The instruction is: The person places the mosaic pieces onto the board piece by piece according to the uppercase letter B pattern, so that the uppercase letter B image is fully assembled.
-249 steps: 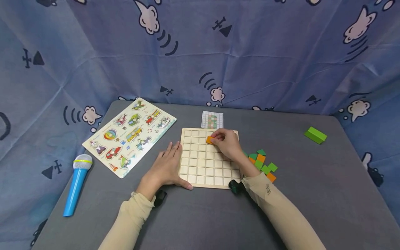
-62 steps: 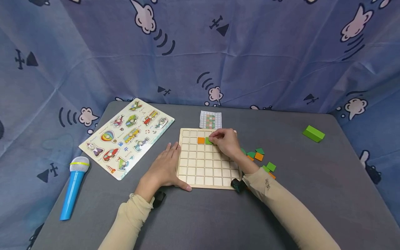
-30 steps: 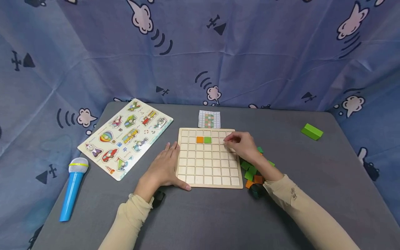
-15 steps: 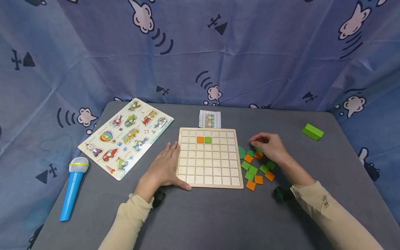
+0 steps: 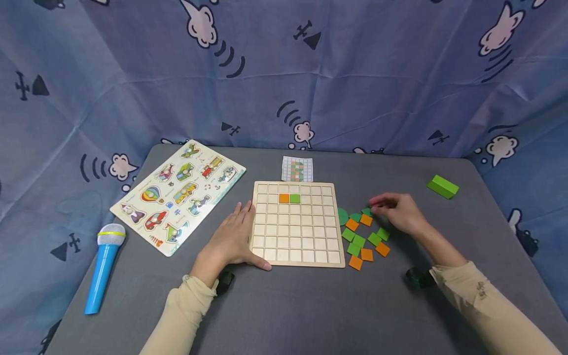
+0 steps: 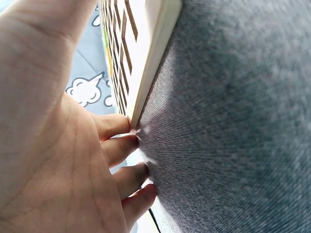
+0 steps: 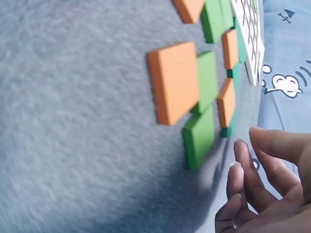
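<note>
A wooden grid board (image 5: 296, 241) lies mid-table, with an orange square tile (image 5: 284, 198) and a green square tile (image 5: 295, 198) side by side in its second row. My left hand (image 5: 234, 236) rests along the board's left edge, fingers spread, thumb at the near corner. In the left wrist view its fingertips touch the cloth by the board's edge. My right hand (image 5: 399, 213) hovers at the far end of the loose tiles, near a dark green piece (image 5: 366, 212). Its fingers are loosely bent, with nothing between them in the right wrist view.
Loose orange tiles (image 5: 355, 263) and green tiles (image 5: 353, 248) lie right of the board. Behind it is a small pattern card (image 5: 297, 169). A picture puzzle board (image 5: 177, 197) and a toy microphone (image 5: 105, 268) are at left, a green block (image 5: 443, 187) at far right.
The orange tile and then the green tile came to lie in the board. My right hand has since moved right, off the board to the loose tiles. The left hand stays put.
</note>
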The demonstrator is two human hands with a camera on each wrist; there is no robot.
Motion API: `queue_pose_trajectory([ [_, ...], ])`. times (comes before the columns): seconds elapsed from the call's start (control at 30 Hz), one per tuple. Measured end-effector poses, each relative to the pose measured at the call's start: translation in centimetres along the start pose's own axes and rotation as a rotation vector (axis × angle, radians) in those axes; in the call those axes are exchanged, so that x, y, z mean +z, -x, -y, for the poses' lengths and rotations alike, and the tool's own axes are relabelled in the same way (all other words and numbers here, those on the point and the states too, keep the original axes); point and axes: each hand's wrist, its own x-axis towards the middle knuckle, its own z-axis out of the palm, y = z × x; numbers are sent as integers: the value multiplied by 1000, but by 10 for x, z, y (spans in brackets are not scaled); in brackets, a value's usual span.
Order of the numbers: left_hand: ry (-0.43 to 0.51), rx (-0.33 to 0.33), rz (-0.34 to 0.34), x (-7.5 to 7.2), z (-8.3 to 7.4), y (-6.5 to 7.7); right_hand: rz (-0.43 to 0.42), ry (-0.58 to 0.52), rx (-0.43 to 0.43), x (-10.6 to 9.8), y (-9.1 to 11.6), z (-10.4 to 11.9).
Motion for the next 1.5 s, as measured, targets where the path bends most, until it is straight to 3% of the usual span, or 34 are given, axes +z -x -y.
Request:
queue_pose_trajectory([
  [0.2, 5, 0, 1, 1, 0, 0, 12, 31, -22, 9, -1, -5],
  [0.4, 2, -1, -1, 0, 0, 0, -27, 44, -34, 14, -2, -6],
  [0.87, 0, 6, -4, 1, 2, 0, -66, 38, -9, 16, -1, -5],
  [1.2, 8, 13, -6, -1, 0, 2, -114, 27, -76, 23, -4, 12],
  [1.33, 7, 18, -7, -1, -1, 2, -176, 5, -120, 28, -6, 19],
  [1.5, 5, 12, 1, -2, -1, 2, -205, -63, -95, 34, -8, 29],
])
